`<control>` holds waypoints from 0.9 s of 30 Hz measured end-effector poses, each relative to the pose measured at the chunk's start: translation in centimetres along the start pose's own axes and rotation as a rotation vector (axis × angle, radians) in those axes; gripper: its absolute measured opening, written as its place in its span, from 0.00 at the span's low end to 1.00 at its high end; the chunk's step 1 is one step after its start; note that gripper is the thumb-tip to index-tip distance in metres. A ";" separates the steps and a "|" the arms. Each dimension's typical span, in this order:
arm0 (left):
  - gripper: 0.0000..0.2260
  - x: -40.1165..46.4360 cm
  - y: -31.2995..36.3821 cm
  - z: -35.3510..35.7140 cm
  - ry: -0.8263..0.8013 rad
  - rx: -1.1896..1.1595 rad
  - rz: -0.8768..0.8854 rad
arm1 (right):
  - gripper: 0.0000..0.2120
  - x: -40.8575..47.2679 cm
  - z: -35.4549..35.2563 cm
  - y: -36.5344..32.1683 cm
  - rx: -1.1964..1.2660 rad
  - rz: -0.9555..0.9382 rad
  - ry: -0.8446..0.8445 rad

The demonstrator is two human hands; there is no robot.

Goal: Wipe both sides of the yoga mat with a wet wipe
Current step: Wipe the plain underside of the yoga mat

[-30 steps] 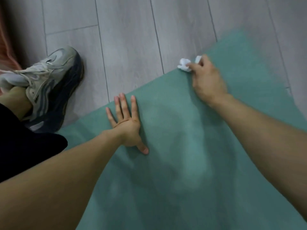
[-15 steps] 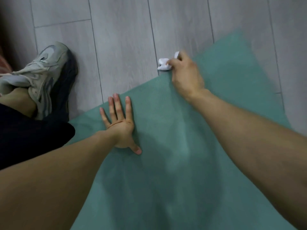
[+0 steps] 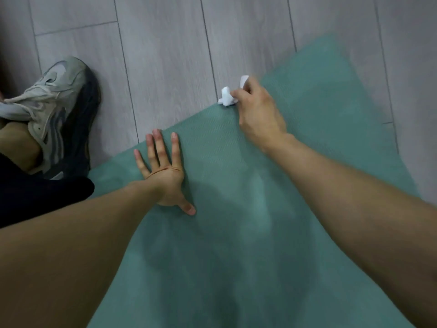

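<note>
head view: the teal yoga mat (image 3: 272, 221) lies flat on the grey plank floor (image 3: 165, 55). the right hand (image 3: 257, 110) pinches a crumpled wet wipe (image 3: 227, 97) at the mat's far edge, mid-wipe on this side. the left hand (image 3: 163, 171) presses flat, fingers spread. next likely calls for sweeping along the edge. a grey sneaker (image 3: 56, 107) sits near the mat's left corner.

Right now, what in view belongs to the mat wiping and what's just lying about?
In the job:
- mat, green, flat on the floor
- wipe, white, crumpled at the mat's far edge
- right hand, gripping the wipe
- left hand, pressed flat on the mat

Just there:
- sneaker, on the person's foot
- floor, grey planks
</note>
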State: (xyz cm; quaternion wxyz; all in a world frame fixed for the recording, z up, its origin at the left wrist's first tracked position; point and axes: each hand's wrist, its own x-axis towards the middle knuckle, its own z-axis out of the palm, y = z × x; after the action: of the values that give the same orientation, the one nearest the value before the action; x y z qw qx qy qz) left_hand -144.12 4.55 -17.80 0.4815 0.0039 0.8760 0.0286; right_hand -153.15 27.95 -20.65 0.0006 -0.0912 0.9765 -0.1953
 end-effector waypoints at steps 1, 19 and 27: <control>0.89 -0.1 0.0 0.0 0.002 0.000 -0.003 | 0.07 -2.5 0.3 -0.4 0.019 -0.028 -0.019; 0.89 -0.3 -0.1 0.4 0.007 0.033 -0.003 | 0.03 -18.7 -0.3 -1.0 0.122 0.037 -0.076; 0.87 -2.4 7.5 2.3 0.033 0.011 0.034 | 0.08 -6.6 -1.6 2.1 0.017 0.096 0.078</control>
State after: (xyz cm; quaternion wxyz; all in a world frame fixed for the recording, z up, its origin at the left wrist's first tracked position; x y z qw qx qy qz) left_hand -141.04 12.10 -16.62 0.4666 0.0209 0.8836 0.0319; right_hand -147.06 31.68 -20.26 -0.0276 -0.0363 0.9774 -0.2066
